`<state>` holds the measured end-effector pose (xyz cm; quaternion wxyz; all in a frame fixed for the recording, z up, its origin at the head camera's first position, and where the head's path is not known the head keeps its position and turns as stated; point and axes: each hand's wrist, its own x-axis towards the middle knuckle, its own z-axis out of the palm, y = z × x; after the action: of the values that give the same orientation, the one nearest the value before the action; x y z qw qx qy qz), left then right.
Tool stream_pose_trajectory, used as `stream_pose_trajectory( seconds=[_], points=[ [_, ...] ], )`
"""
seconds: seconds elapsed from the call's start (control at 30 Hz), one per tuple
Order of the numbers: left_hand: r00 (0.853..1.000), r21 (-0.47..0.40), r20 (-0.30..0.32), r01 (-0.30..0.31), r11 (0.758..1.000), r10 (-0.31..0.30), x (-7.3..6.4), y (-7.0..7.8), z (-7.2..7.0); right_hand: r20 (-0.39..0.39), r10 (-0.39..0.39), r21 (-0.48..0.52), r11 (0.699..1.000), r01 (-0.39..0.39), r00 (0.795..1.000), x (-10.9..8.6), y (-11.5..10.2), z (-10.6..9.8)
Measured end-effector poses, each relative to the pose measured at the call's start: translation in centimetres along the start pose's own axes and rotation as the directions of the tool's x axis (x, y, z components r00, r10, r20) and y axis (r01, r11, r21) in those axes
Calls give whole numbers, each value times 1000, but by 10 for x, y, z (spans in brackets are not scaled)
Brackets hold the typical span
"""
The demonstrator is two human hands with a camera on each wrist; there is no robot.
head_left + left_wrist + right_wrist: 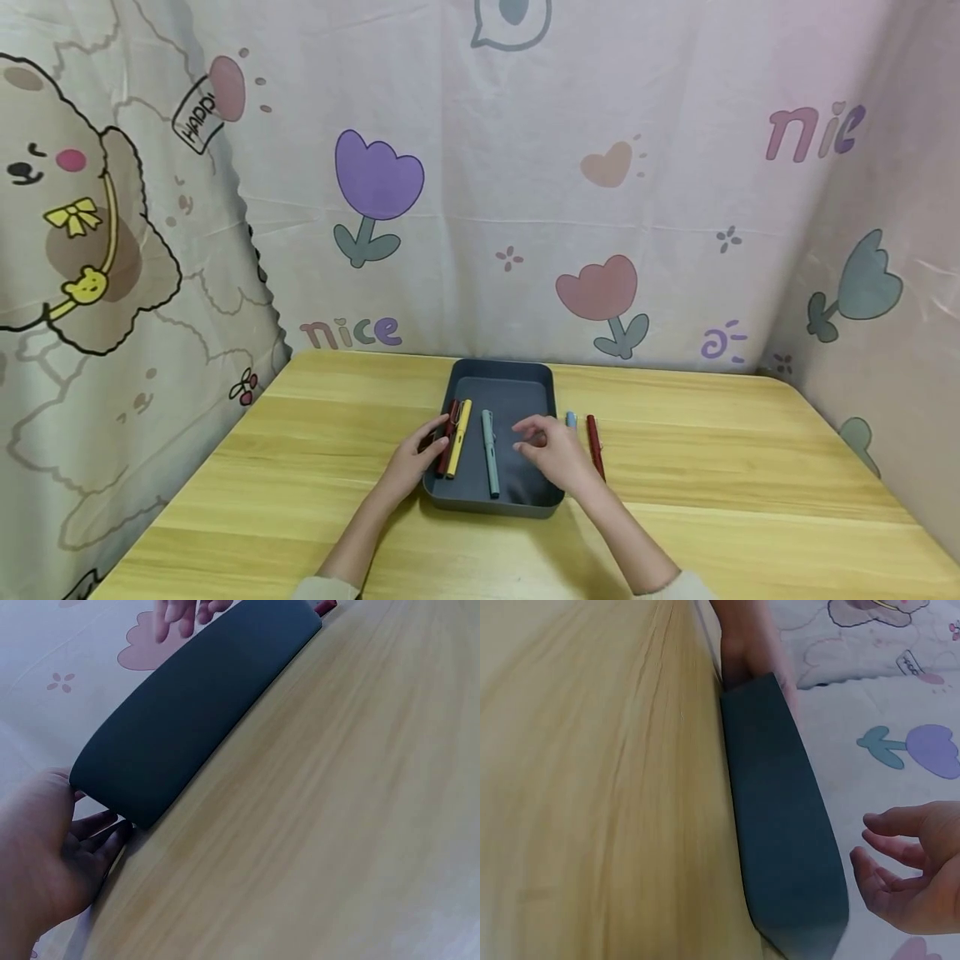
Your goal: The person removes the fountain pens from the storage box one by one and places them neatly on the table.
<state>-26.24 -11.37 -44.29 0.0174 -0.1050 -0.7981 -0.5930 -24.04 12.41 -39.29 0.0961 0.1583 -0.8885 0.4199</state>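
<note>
A dark grey tray (517, 392) stands on the table with a dark red pen (444, 461), a yellow pen (460, 437) and a grey-green pen (491, 458) lying in it. My left hand (408, 465) grips the tray's left side, thumb at the rim and fingers against the outer wall, as the left wrist view shows. Over the tray's right part hovers my right hand (558, 454), fingers loosely bent and holding nothing. In the right wrist view this hand (915, 866) is apart from the tray wall (784, 810).
To the right of the tray, a light blue pen (572, 419) and a red pen (595, 442) lie on the wooden table (712, 467), each partly hidden by the right hand or arm. A printed curtain (487, 167) hangs behind the table and along both sides.
</note>
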Motion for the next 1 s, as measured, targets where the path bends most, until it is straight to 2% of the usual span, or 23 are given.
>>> stream_pose_trajectory(
  seconds=[0.17,0.3,0.53,0.87,1.0],
  points=[
    [1000,17,-5,-10,1000,10,5,-12,1,62,14,15,1000,-15,998,4,-4,13],
    [1000,14,-8,-13,1000,13,5,-13,1,105,15,53,998,-21,994,7,-5,23],
    [1000,20,-17,-5,1000,6,5,-14,1,163,42,34,998,-48,986,11,-3,39],
    [1000,23,-7,-10,1000,10,4,-13,1,182,91,3,996,-93,979,12,0,47],
    [1000,12,1,-13,1000,13,1,-5,0,192,111,8,993,-115,975,12,2,49]
  ],
)
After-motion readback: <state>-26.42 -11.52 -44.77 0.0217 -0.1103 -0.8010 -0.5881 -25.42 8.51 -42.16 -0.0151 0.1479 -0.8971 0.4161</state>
